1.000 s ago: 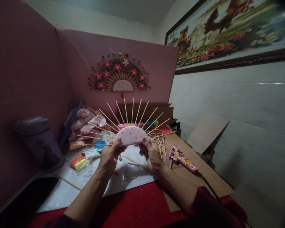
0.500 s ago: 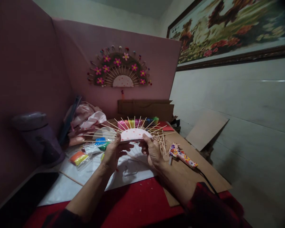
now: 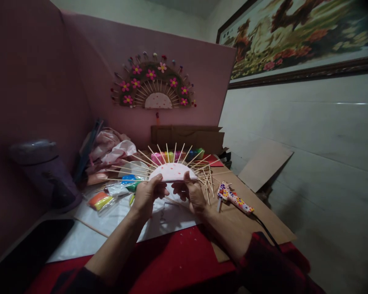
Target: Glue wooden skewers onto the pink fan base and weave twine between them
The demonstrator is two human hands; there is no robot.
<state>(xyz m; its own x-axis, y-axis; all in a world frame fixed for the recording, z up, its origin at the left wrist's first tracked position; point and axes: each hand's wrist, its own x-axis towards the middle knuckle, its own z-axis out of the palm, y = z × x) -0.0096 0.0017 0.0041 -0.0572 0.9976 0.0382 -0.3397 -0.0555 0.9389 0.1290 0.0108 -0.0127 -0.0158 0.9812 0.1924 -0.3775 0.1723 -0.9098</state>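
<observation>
Your left hand (image 3: 147, 195) and right hand (image 3: 192, 194) each grip the stick fan (image 3: 170, 170) shut-fingered above the table's middle (image 3: 184, 261).

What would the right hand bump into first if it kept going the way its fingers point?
The right hand points up and leftward, under the pink half-disc with sticks it holds. Straight on, it would probably meet the left hand close by, though depth is unclear.

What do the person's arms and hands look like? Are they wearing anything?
Both hands, the left hand and the right hand, are bare, with no gloves. The forearms are bare too. Dark red sleeves are pushed up near the elbows.
</observation>
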